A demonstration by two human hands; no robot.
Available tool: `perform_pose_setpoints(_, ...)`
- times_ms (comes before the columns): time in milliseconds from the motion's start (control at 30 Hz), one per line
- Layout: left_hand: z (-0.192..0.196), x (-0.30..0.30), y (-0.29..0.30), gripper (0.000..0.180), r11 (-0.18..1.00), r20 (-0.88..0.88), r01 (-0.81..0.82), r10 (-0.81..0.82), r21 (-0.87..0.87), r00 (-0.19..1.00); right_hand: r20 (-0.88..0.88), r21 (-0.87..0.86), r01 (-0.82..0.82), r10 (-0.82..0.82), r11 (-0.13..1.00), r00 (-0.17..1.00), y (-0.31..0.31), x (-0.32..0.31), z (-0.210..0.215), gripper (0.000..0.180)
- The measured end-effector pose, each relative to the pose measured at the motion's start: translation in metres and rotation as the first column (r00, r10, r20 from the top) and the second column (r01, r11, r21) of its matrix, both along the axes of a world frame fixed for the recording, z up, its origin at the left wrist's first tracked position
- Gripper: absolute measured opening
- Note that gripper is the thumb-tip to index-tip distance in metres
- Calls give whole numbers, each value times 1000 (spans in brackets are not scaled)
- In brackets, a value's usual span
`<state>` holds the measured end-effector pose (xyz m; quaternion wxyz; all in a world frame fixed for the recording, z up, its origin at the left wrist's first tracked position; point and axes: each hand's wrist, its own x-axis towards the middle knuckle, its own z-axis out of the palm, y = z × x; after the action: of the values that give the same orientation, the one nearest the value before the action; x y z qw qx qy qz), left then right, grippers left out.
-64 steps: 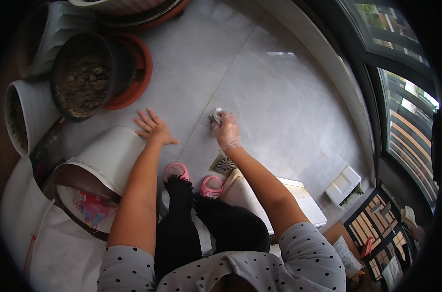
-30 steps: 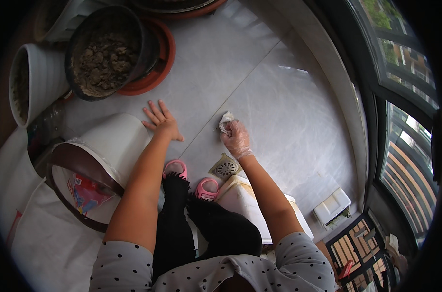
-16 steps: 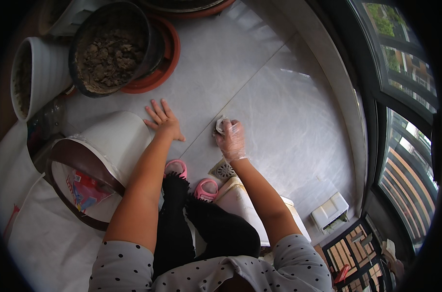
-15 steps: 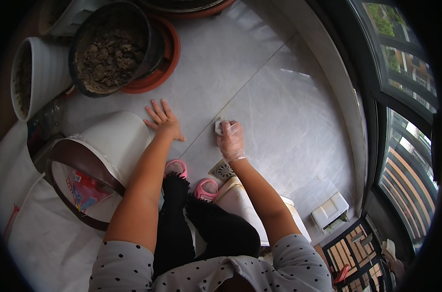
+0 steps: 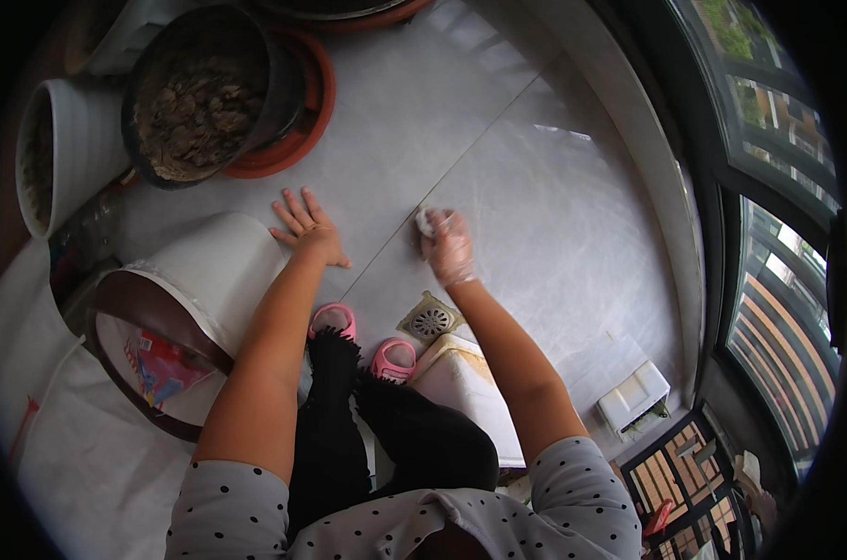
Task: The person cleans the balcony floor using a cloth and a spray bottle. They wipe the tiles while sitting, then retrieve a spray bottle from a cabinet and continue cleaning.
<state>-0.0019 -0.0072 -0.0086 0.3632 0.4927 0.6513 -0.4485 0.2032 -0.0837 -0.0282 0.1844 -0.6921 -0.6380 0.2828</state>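
My bare left hand (image 5: 313, 231) lies flat on the grey tiled floor (image 5: 377, 131), fingers spread, beside a tipped white bin (image 5: 223, 257). A thin clear plastic glove covers my right hand (image 5: 451, 247). Its fingers are closed on a small whitish wad (image 5: 426, 222), pressed to the floor right at a tile seam. The wad's material cannot be made out, and the hand partly hides it. Between my right forearm and my feet, a square floor drain (image 5: 432, 321) is set in the tiles.
A black pot of dry soil (image 5: 200, 112) leans over an orange saucer (image 5: 317, 121) at the far left. Next to it lies a white ribbed pot (image 5: 78, 140). My pink sandals (image 5: 393, 361) are close by. On the right are a white plastic box (image 5: 634, 397) and barred windows (image 5: 778, 280).
My right hand has shifted slightly up and to the right with the wad, uncovering more of the drain. The view has moved a little, and my left hand stays planted.
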Motion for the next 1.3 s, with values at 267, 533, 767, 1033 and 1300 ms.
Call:
perform_pose_setpoints(267, 1, -3, -1, 146, 1000, 32, -21, 20, 17, 999, -432, -646, 51, -420, 762, 798, -12, 19, 18, 32)
perform_pose_setpoints(533, 2, 1, 0, 145, 1000, 6, 16, -17, 11, 1000, 229, -13, 237, -228, 971, 946, -12, 48, 5, 32)
perform_pose_setpoints(767, 1, -3, -1, 146, 1000, 18, 16, -17, 24, 1000, 173, 20, 302, -300, 953, 938, -11, 23, 5, 38)
perform_pose_setpoints(1033, 2, 1, 0, 146, 1000, 12, 24, -24, 12, 1000, 179, 80, 210, -221, 974, 959, 67, 37, 6, 31)
perform_pose_setpoints(1300, -2, -2, -1, 148, 999, 3, 23, -23, 32, 1000, -6, 21, 108, -108, 994, 994, 0, 7, 16, 31)
